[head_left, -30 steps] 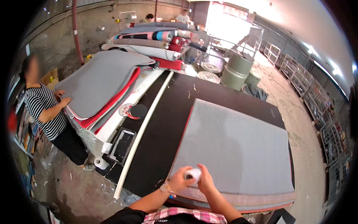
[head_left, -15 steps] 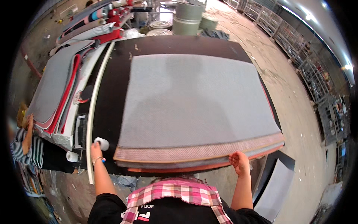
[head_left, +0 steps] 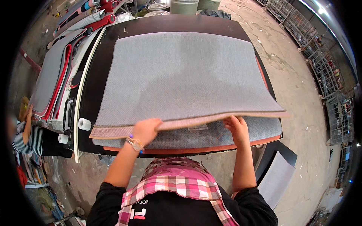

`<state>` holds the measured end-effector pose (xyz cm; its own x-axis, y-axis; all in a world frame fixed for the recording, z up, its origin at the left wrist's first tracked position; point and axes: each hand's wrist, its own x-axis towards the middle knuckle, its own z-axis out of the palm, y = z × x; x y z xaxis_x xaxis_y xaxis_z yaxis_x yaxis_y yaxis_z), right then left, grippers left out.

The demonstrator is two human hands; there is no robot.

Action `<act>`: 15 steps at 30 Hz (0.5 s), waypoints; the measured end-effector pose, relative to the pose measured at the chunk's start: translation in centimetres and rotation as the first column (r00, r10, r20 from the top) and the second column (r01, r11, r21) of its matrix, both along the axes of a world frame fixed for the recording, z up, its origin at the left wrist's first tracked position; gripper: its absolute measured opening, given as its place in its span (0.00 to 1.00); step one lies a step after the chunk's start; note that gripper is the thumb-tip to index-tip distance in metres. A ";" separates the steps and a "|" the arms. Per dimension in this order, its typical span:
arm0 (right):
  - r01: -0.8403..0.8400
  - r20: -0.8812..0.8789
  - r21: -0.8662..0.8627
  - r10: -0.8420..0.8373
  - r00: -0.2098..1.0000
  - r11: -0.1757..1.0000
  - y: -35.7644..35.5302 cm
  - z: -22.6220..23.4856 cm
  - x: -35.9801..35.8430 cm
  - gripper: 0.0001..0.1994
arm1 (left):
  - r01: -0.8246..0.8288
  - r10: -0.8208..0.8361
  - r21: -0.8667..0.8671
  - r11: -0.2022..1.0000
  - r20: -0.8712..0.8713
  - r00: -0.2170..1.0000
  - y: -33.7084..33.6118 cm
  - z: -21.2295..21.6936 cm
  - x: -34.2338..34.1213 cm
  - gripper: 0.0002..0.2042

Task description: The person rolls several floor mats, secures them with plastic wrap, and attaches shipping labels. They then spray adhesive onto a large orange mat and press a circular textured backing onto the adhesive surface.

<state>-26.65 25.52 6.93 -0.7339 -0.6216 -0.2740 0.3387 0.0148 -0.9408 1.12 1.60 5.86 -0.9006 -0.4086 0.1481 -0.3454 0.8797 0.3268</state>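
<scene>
On the dark surface the top grey mat lies flat, long axis side to side, its near edge lifted off the stack by the left hand and right hand, fingers clamped.

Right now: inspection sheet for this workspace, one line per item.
Surface: dark table, almost covered by stacked mats.
Job's things: top grey mat, near edge lifted off the grey mat below; red layer under the stack.
Clutter: white tape roll and long white strip at the table's left.
Grippers: left hand and right hand both grip the lifted edge.
Cables: nothing seen.
Surroundings: concrete floor, wire racks right, person in striped top left.
</scene>
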 end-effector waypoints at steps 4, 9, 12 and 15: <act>-0.103 -0.599 0.302 0.272 0.753 0.948 -1.4 -2.3 0.0 0.25 | -0.097 0.110 -0.102 0.990 0.127 0.986 -3.2 5.9 -4.4 0.08; -0.218 -0.668 0.688 0.722 0.180 0.692 -4.8 -3.6 2.6 0.34 | -0.135 0.179 -0.152 0.979 0.326 0.928 -4.8 9.2 -8.3 0.11; -0.242 -0.577 0.786 0.816 0.040 0.569 -4.7 -3.0 3.0 0.32 | -0.158 0.181 -0.094 0.983 0.329 0.927 -4.9 8.9 -7.9 0.12; -0.243 -0.571 0.805 0.818 -0.073 0.541 -3.8 -2.8 3.0 0.27 | -0.163 0.170 -0.052 0.985 0.371 0.913 -4.8 8.3 -7.3 0.12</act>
